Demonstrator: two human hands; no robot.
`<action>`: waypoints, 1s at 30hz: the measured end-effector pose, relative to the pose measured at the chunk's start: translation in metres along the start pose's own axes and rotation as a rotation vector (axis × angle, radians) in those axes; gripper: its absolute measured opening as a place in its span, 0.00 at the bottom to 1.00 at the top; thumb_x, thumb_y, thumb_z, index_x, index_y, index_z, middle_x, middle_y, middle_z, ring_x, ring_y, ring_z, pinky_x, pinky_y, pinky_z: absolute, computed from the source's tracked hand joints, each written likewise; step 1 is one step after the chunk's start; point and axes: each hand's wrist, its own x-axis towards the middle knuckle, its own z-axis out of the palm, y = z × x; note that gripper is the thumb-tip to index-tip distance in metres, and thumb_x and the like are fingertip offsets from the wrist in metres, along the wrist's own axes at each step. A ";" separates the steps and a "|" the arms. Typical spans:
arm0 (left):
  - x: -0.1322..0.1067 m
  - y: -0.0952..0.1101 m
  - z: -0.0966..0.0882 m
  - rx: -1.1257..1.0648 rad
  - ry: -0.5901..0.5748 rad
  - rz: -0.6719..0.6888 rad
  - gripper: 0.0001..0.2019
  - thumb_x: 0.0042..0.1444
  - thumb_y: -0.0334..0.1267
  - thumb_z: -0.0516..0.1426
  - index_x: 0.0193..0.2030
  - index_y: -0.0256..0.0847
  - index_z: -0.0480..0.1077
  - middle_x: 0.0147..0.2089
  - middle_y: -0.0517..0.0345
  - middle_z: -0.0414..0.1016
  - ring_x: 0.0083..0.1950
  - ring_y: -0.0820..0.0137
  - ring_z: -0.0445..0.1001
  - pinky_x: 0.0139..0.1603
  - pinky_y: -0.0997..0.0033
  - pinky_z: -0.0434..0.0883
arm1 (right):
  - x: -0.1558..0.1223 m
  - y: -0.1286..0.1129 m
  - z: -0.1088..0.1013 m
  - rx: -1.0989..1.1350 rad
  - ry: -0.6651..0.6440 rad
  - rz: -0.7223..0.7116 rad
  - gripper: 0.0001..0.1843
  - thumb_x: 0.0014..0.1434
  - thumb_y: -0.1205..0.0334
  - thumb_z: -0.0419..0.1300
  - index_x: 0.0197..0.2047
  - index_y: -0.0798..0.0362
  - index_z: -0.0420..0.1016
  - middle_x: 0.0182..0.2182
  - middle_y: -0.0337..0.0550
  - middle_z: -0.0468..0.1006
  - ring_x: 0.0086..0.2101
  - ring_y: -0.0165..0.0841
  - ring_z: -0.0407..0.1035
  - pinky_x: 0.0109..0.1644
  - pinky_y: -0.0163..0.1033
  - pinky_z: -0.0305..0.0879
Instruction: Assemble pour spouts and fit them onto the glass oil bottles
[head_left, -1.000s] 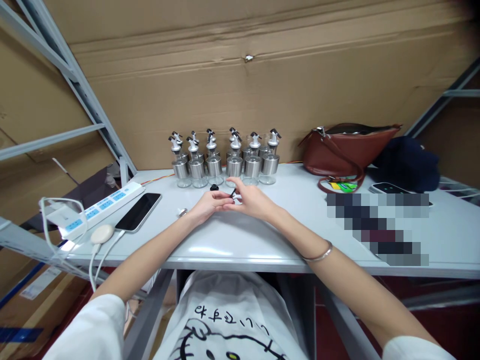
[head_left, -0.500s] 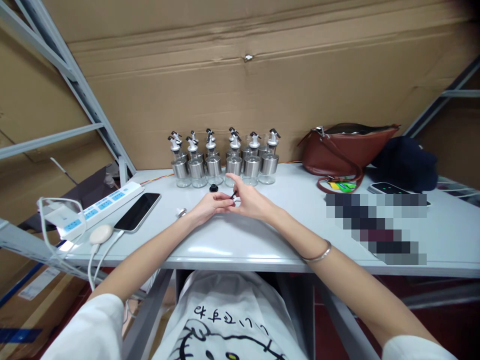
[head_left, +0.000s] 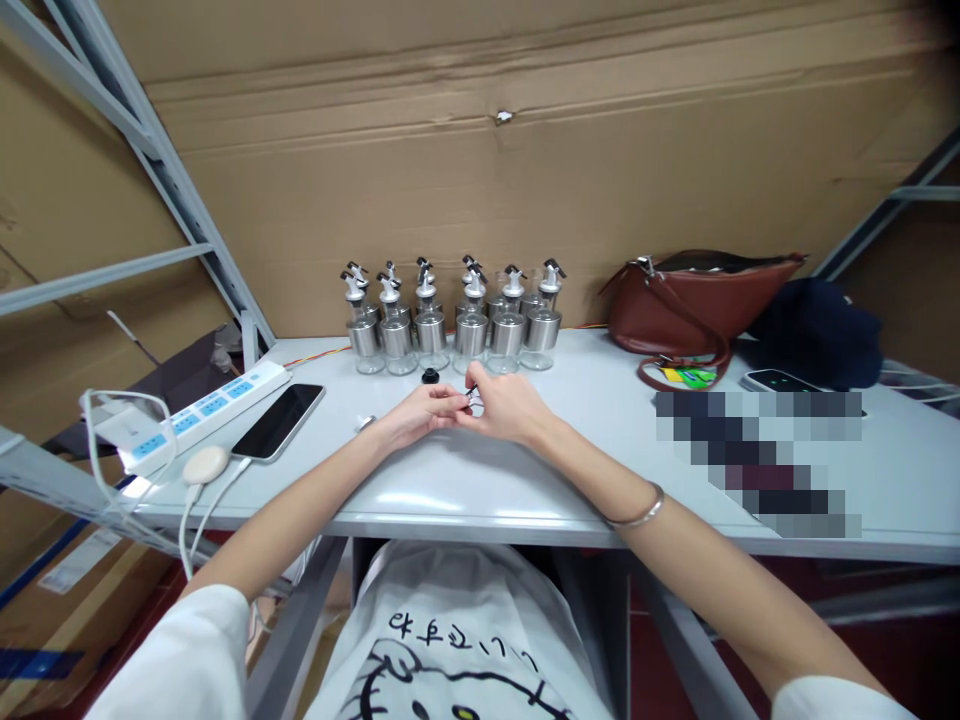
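Both my hands meet on the grey table point(head_left: 465, 490), just in front of a row of several glass and steel dispenser bottles point(head_left: 454, 320). My left hand point(head_left: 416, 412) and my right hand point(head_left: 506, 405) pinch a small black and silver part point(head_left: 471, 392) between their fingertips. Its shape is too small to make out. A small black cap point(head_left: 429, 376) lies on the table just beyond my left hand. A small silver piece point(head_left: 365, 423) rests by my left wrist.
A black phone point(head_left: 279, 420), a white power strip point(head_left: 202, 412) and a white charger puck point(head_left: 205, 465) with cables lie at the left. At the right stand a brown bag point(head_left: 694, 295), a dark cloth point(head_left: 817, 330) and another phone point(head_left: 776, 381). Cardboard backs the table.
My right index finger, stretched out before, has curled down onto the small part. Both hands stay in the same spot on the table.
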 end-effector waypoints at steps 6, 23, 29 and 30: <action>0.002 0.000 -0.002 0.009 0.012 0.002 0.08 0.62 0.37 0.57 0.40 0.33 0.70 0.37 0.58 0.73 0.34 0.73 0.74 0.36 0.69 0.74 | 0.000 -0.003 0.000 -0.003 0.043 0.040 0.20 0.53 0.49 0.58 0.42 0.55 0.65 0.21 0.46 0.76 0.25 0.44 0.72 0.27 0.36 0.46; -0.004 0.002 0.014 -0.064 0.006 0.086 0.07 0.61 0.35 0.57 0.35 0.33 0.69 0.32 0.61 0.72 0.31 0.75 0.72 0.33 0.72 0.73 | 0.000 0.009 0.004 0.222 0.188 0.000 0.34 0.64 0.39 0.26 0.34 0.51 0.64 0.20 0.42 0.72 0.21 0.36 0.67 0.27 0.35 0.51; -0.004 0.000 0.015 -0.076 0.008 0.078 0.07 0.61 0.35 0.57 0.34 0.33 0.70 0.31 0.61 0.73 0.30 0.75 0.72 0.33 0.72 0.73 | 0.000 0.012 0.007 0.226 0.217 -0.002 0.35 0.64 0.38 0.24 0.32 0.50 0.63 0.23 0.45 0.74 0.24 0.37 0.69 0.27 0.36 0.50; -0.004 0.000 0.015 -0.076 0.007 0.074 0.07 0.61 0.35 0.57 0.34 0.33 0.70 0.32 0.61 0.73 0.30 0.75 0.72 0.33 0.72 0.73 | 0.000 0.012 0.007 0.224 0.221 -0.003 0.35 0.64 0.38 0.24 0.32 0.50 0.63 0.22 0.45 0.74 0.23 0.37 0.69 0.27 0.36 0.50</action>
